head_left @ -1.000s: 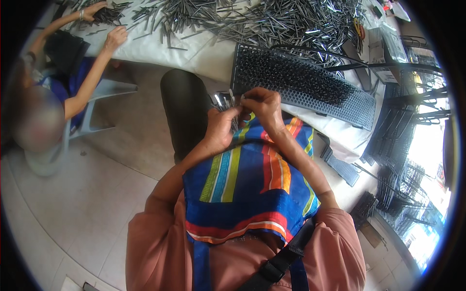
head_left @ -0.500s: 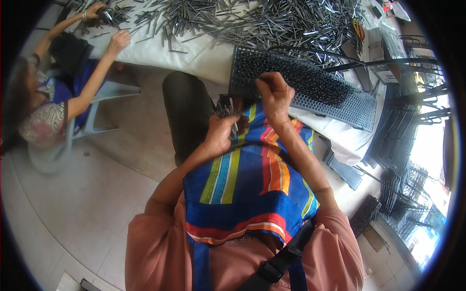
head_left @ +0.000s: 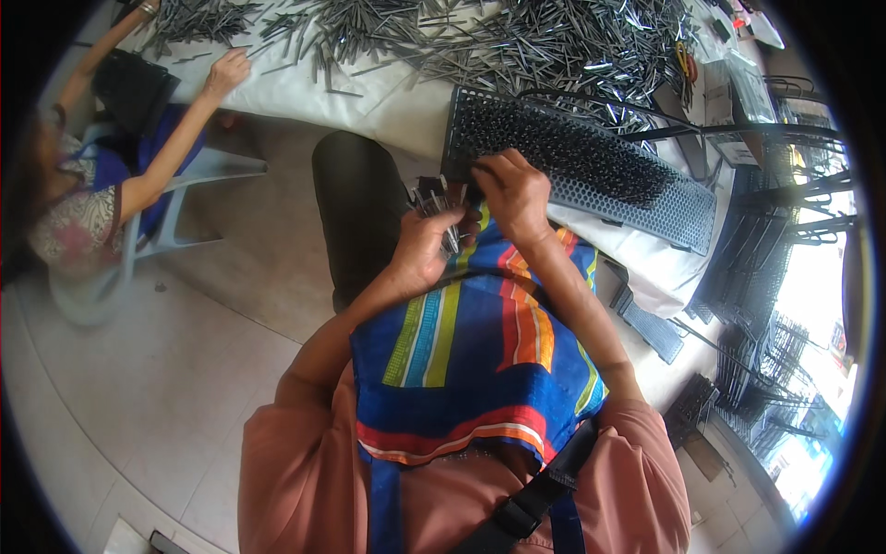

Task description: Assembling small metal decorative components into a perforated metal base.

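Note:
A small bundle of slim dark, shiny sticks (head_left: 432, 203) is gripped in my left hand (head_left: 425, 242), its tips pointing up and away from me. My right hand (head_left: 519, 196) is just to the right, fingers pinched together at the near left end of a black perforated tray (head_left: 678, 208). Whatever that pinch holds is too small to make out. Many of the tray's holes are filled with dark upright pieces, while bare holes show along its near edge and right end. Both hands are above the striped blue apron (head_left: 480, 323) on my lap.
A big heap of similar loose sticks (head_left: 554, 55) covers the white-clothed table (head_left: 392, 115). Orange-handled pliers (head_left: 684, 60) lie at the heap's right. At left another person's hand (head_left: 229, 69) reaches over the table edge. Black wire racks (head_left: 752, 277) stand at right.
My right hand has moved slightly left and down, closer to my left hand. The left hand still holds its bundle. The other person's farther hand has moved up and left, away from the sticks.

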`<state>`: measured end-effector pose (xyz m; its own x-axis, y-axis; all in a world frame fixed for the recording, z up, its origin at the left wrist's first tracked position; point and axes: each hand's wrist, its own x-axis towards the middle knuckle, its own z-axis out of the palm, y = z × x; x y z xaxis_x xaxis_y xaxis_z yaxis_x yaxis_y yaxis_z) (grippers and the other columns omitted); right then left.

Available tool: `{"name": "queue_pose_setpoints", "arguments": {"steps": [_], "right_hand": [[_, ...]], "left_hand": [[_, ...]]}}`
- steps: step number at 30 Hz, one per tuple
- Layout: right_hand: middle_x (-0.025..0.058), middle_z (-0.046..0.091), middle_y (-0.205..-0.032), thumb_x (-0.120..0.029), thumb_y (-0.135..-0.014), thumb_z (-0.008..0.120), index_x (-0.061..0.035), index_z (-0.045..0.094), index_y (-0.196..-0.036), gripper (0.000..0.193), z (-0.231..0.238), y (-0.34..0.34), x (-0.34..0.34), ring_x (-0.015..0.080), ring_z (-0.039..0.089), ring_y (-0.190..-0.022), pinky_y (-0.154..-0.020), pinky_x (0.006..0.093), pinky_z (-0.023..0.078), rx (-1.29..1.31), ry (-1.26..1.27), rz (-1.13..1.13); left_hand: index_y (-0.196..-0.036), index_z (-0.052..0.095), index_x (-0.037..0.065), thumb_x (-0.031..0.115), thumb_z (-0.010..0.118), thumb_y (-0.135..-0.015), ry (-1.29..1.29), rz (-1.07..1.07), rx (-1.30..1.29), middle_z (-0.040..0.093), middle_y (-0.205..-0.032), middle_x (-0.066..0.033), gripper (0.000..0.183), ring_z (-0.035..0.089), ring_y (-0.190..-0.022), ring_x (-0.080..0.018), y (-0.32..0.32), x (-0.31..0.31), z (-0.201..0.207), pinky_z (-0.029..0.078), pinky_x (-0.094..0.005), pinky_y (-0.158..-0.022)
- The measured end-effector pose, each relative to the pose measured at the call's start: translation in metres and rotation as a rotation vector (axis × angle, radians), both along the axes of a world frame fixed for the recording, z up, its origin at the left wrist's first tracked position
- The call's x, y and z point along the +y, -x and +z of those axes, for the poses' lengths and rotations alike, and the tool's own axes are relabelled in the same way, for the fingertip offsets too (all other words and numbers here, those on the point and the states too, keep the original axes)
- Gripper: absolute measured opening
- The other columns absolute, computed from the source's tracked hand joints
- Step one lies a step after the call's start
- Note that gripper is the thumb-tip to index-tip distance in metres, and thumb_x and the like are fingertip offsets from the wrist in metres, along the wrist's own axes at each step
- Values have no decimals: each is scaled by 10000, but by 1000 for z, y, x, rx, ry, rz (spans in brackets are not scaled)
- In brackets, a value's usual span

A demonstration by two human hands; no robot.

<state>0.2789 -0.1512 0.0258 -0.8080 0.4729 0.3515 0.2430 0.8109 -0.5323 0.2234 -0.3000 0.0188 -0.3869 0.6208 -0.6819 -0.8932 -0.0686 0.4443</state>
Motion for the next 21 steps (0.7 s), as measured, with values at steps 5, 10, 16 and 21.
{"name": "queue_pose_setpoints", "arguments": {"steps": [5,10,16,21], "right_hand": [[95,680,-751,-50,-753,687,1,654,-852,116,5,-19,-5,98,639,-656,-597,233,493,-119,942,17],[71,667,-711,16,-752,646,28,649,-850,98,-1,-13,-3,94,621,-638,-581,235,488,120,1089,-104],[56,657,-695,38,-763,616,29,644,-836,78,23,-10,2,92,615,-633,-580,233,489,-65,1101,-38],[43,652,-705,46,-770,632,27,644,-841,75,5,-16,-4,83,604,-635,-579,225,479,18,1118,-8]], "left_hand": [[-1031,626,18,63,609,-867,-27,-36,-8,670,-890,-98,170,657,-799,-205,0,5,3,532,-355,-672],[-1025,631,18,59,619,-860,57,-17,-10,671,-896,-101,170,661,-809,-214,-4,10,7,540,-370,-681],[-1027,634,32,62,629,-854,27,10,-6,673,-899,-89,176,656,-800,-198,-4,10,3,545,-373,-695],[-1017,638,34,68,632,-855,41,-12,-14,673,-902,-86,165,655,-802,-196,-5,12,7,547,-372,-695]]}}
